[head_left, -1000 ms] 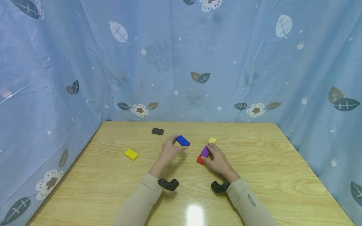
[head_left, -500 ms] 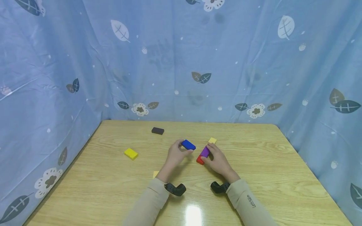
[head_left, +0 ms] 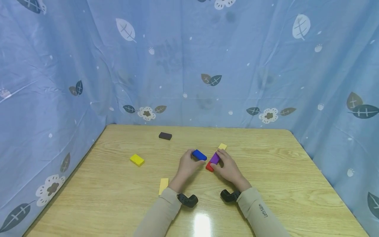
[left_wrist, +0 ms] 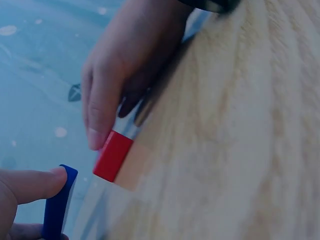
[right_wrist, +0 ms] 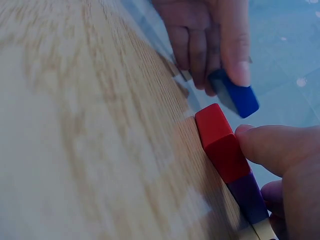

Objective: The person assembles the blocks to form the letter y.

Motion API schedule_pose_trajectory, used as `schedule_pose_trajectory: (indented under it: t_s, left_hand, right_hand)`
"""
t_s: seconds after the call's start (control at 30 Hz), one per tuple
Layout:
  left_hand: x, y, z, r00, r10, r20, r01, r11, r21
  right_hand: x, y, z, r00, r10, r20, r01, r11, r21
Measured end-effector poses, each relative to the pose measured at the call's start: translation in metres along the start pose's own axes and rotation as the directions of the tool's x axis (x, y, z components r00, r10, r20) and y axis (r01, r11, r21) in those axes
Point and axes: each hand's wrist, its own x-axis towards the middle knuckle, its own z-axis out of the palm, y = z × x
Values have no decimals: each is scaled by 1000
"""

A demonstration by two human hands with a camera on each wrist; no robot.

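Note:
My left hand (head_left: 187,167) pinches a blue block (head_left: 199,154) between thumb and fingers, a little left of a short row of blocks. The blue block (right_wrist: 242,97) is apart from the row in the right wrist view. That row runs from a red block (head_left: 209,167) at the near end, through a purple block (head_left: 215,159), to a pale yellow block (head_left: 222,146) at the far end. My right hand (head_left: 228,168) rests on the row. Its thumb touches the red block (right_wrist: 225,150), and its fingers lie by the purple block (right_wrist: 248,197), partly hidden.
A bright yellow block (head_left: 137,160) lies on the left of the wooden table (head_left: 296,184), and a black block (head_left: 165,136) lies near the back edge. Another pale yellow block (head_left: 164,186) sits beside the left wrist. A blue patterned curtain (head_left: 183,59) hangs behind.
My left hand has carried the blue block right and nearer, closer to the row. The pale yellow block by the left wrist has come into view. The right hand stays in place.

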Motion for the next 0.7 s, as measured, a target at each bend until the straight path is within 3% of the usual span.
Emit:
schedule_pose_trajectory:
  t_s: [0.4, 0.7]
  left_hand:
    - [-3, -2, 10, 999, -42, -9, 42, 998, 51]
    - [-7, -1, 14, 1000, -8, -30, 11, 996, 89]
  right_hand:
    - [1, 0, 0, 1000, 1, 0, -1, 1000, 9]
    - [0, -1, -1, 1000, 0, -3, 0, 1000, 13]
